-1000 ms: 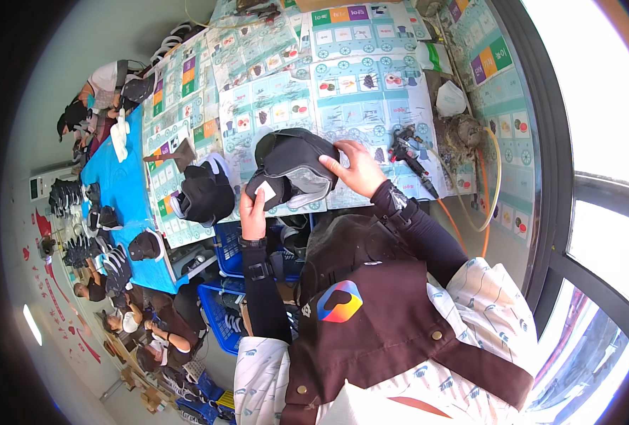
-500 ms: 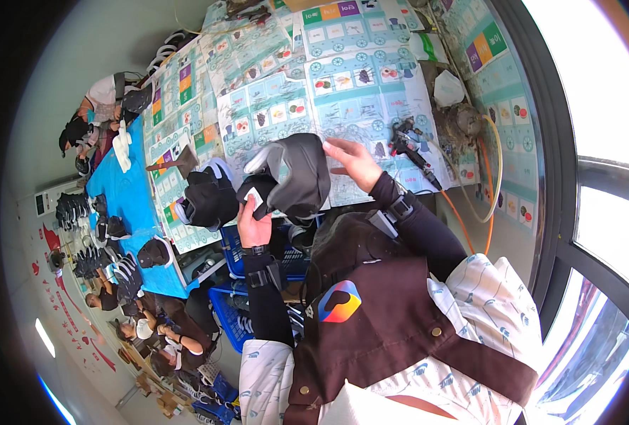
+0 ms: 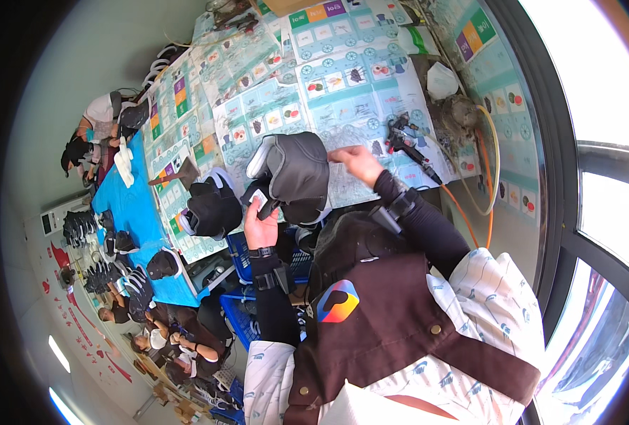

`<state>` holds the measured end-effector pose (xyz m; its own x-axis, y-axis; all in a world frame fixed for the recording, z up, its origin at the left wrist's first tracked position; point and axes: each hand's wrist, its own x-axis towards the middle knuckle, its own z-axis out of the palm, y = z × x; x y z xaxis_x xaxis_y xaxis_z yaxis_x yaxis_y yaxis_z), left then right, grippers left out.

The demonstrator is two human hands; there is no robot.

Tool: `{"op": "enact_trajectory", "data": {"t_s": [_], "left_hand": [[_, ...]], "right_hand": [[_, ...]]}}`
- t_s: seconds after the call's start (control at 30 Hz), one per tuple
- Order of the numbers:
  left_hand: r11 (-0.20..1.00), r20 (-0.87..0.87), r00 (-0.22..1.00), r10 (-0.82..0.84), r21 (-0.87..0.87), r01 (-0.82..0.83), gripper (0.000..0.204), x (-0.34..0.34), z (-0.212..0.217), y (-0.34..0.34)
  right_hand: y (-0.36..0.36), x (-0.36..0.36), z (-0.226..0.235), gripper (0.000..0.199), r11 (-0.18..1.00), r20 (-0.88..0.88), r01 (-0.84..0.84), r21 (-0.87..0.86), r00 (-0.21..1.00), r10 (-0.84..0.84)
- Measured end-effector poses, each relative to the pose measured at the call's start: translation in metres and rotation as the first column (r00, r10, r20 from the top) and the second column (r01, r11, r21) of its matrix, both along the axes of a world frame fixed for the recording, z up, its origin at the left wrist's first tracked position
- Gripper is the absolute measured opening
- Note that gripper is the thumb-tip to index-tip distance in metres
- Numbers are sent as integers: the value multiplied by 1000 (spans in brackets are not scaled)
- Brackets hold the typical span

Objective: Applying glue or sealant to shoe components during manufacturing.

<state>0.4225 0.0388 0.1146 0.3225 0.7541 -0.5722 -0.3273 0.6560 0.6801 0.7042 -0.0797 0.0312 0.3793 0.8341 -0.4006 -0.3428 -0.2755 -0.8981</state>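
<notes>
Left hand (image 3: pixel 259 225): your fingers grip the grey shoe upper (image 3: pixel 296 173) from below. Right hand (image 3: pixel 357 162): your fingers pinch its right edge above the tabletop (image 3: pixel 371 106).

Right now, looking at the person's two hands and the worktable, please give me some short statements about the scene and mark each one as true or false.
1. The left hand grips the grey and black shoe upper from below. True.
2. The right hand lies flat on the blue crate. False: it is raised at the upper's right side, above the table.
3. A second black shoe upper lies on the table beside the left hand. True.
4. The table is covered with plain red cloth. False: pale printed sheets cover it.
5. A black tool with an orange hose lies near the right hand. True.
</notes>
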Motion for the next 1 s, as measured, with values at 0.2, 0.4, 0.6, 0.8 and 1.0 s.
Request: {"op": "enact_trajectory", "data": {"t_s": [0.2,0.4,0.6,0.8,1.0], "left_hand": [[996,-92,996,-12,-86,4,18,-2,-5,21],[994,-171,985,-22,-109,3,21,19,-27,37],[993,-217,974,-66,-113,43,24,37,-57,51],[995,-261,962,-74,-89,52,25,51,-76,55],[992,-275,955,-116,-82,97,25,55,-83,57]], "right_hand": [[-81,68,-75,33,795,836,278,-539,292,464],[-98,108,-127,25,899,909,191,-395,-58,412],[-91,94,-78,34,930,902,329,-162,432,5],[-60,68,48,21,968,293,-250,31,928,230],[-54,60,69,20,979,487,-200,34,859,159]]}}
